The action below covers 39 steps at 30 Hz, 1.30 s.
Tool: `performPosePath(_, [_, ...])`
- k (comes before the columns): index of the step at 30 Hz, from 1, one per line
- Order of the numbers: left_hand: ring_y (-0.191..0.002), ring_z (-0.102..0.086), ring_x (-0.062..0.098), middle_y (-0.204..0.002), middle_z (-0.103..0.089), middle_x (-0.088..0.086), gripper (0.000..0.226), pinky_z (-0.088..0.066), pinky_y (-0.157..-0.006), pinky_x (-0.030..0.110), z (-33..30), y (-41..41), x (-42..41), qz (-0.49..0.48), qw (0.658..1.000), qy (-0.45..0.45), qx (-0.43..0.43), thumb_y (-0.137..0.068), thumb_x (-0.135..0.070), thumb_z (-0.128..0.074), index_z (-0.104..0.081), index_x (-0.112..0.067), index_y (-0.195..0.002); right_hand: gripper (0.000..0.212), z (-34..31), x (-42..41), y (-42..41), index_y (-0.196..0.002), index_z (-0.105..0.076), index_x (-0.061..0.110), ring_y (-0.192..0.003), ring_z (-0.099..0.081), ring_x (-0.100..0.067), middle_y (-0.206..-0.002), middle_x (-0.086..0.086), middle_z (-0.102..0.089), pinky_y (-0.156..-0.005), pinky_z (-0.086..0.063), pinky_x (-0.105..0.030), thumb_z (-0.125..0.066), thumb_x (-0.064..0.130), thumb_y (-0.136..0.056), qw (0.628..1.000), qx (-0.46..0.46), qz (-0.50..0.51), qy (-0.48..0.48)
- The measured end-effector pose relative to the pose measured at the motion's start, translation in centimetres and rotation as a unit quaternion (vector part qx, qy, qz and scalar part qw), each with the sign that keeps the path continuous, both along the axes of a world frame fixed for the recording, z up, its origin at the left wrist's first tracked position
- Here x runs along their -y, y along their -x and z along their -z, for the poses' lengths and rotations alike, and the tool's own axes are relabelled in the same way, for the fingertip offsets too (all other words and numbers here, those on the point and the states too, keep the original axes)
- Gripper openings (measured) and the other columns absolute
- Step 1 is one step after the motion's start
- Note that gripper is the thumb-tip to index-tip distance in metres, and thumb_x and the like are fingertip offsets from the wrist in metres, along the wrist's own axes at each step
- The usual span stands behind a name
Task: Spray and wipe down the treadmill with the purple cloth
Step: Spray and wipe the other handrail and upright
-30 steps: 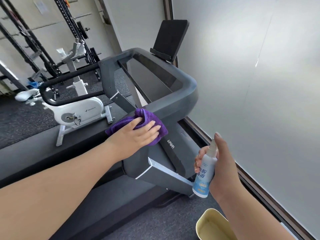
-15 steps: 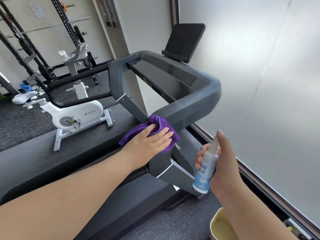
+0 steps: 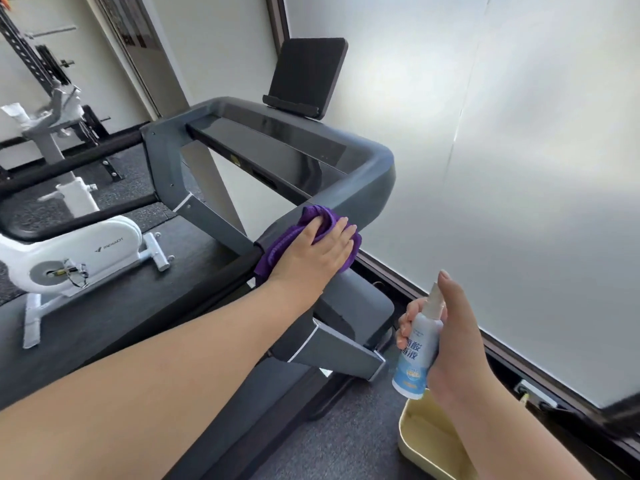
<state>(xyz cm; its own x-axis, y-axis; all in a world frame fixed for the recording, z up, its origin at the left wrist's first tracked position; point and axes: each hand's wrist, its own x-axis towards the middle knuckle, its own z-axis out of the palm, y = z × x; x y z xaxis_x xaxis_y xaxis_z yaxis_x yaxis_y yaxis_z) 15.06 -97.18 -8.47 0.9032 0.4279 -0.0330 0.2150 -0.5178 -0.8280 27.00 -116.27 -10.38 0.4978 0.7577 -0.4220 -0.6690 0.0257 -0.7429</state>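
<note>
The left hand [image 3: 317,251] lies flat, fingers straight, pressing the purple cloth [image 3: 298,237] against the right handrail of the treadmill [image 3: 363,181], just below its rounded corner. The right hand [image 3: 453,341] holds the spray bottle [image 3: 417,351] upright beside the treadmill's lower frame, fingers curled round it, forefinger atop the nozzle. A beige bin [image 3: 426,441] sits on the floor below the bottle. A white exercise bike [image 3: 79,251] stands beyond the treadmill.
</note>
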Motion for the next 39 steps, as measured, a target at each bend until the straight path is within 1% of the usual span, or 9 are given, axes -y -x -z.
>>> performPosePath(7, [-0.158,0.008,0.032,-0.171,0.013,0.010,0.082,-0.008,-0.123,0.061,-1.1,-8.8,-2.1,-0.011,0.999,-0.022,-0.026,-0.104,-0.027,-0.047,0.007,-0.009,-0.162,0.060,0.2,1.2,-5.4,-0.063,-0.048,0.008,-0.048,-0.043,-0.025,-0.060,-0.013,-0.046,-0.047,-0.041,-0.029,-0.059,0.060,-0.092,1.000,0.006,0.009,0.007])
performPosePath(11, [-0.158,0.009,0.030,-0.172,0.012,0.008,0.088,-0.008,-0.122,0.060,-2.1,-13.1,-2.9,-0.023,0.999,-0.018,-0.018,-0.102,-0.035,-0.052,0.005,-0.012,-0.164,0.058,0.9,1.3,-8.5,-0.068,-0.048,0.007,-0.050,-0.041,-0.027,-0.063,-0.015,-0.044,-0.046,-0.042,-0.029,-0.059,0.058,-0.093,1.000,0.008,0.000,0.018])
performPosePath(15, [-0.158,0.004,0.030,-0.173,0.005,0.006,0.081,-0.016,-0.121,0.061,-3.2,-16.0,-3.5,-0.036,0.999,0.000,0.021,-0.103,-0.032,-0.053,-0.003,-0.018,-0.164,0.062,1.5,1.0,-10.7,-0.068,-0.049,0.006,-0.051,-0.042,-0.027,-0.061,-0.015,-0.044,-0.047,-0.044,-0.029,-0.059,0.061,-0.092,0.999,0.012,-0.025,0.030])
performPosePath(18, [-0.158,0.002,0.031,-0.172,0.001,0.008,0.075,-0.017,-0.121,0.061,-3.2,-16.4,-3.3,-0.036,0.999,-0.004,0.019,-0.104,-0.029,-0.050,-0.007,-0.016,-0.164,0.064,1.6,0.8,-11.7,-0.065,-0.049,0.006,-0.049,-0.043,-0.027,-0.060,-0.015,-0.045,-0.049,-0.043,-0.030,-0.057,0.063,-0.092,0.998,0.024,-0.046,0.031])
performPosePath(22, [-0.158,0.001,0.032,-0.172,0.000,0.011,0.069,-0.016,-0.121,0.061,-2.3,-14.8,-3.1,-0.006,0.999,-0.031,-0.021,-0.106,-0.025,-0.043,-0.006,-0.013,-0.163,0.063,1.3,0.3,-11.5,-0.066,-0.048,0.006,-0.050,-0.043,-0.027,-0.061,-0.014,-0.045,-0.049,-0.042,-0.030,-0.057,0.063,-0.091,0.997,0.023,-0.066,0.024])
performPosePath(28, [-0.159,-0.004,0.028,-0.172,0.000,0.010,0.067,-0.016,-0.120,0.061,-0.6,-9.2,-2.9,0.041,0.997,-0.063,-0.030,-0.105,-0.026,-0.040,-0.008,-0.013,-0.163,0.062,0.7,0.2,-9.3,-0.065,-0.049,0.007,-0.050,-0.043,-0.026,-0.062,-0.014,-0.043,-0.049,-0.041,-0.029,-0.059,0.062,-0.091,0.996,0.015,-0.084,0.017])
performPosePath(32, [-0.158,-0.013,0.027,-0.172,-0.010,0.008,0.062,-0.018,-0.118,0.060,-0.2,-4.3,-2.7,0.075,0.994,-0.073,0.021,-0.104,-0.024,-0.034,-0.016,-0.016,-0.163,0.061,0.5,0.6,-7.1,-0.065,-0.050,0.007,-0.050,-0.044,-0.026,-0.063,-0.014,-0.044,-0.049,-0.042,-0.029,-0.059,0.062,-0.091,0.996,0.009,-0.086,0.014])
performPosePath(35, [-0.156,-0.021,0.027,-0.171,-0.020,0.007,0.061,-0.019,-0.117,0.059,0.2,-0.8,-2.5,0.095,0.991,-0.082,0.050,-0.103,-0.024,-0.039,-0.024,-0.017,-0.162,0.063,0.3,0.7,-5.1,-0.064,-0.050,0.006,-0.049,-0.045,-0.026,-0.062,-0.015,-0.046,-0.051,-0.043,-0.029,-0.059,0.062,-0.091,0.996,0.012,-0.092,0.014])
performPosePath(39, [-0.157,-0.017,0.029,-0.171,-0.014,0.009,0.065,-0.023,-0.118,0.060,0.6,3.1,-1.8,0.087,0.993,-0.062,0.054,-0.102,-0.024,-0.042,-0.020,-0.014,-0.162,0.065,0.0,0.7,-2.2,-0.062,-0.050,0.006,-0.048,-0.044,-0.026,-0.059,-0.015,-0.047,-0.050,-0.044,-0.028,-0.062,0.065,-0.086,0.995,0.008,-0.102,0.016])
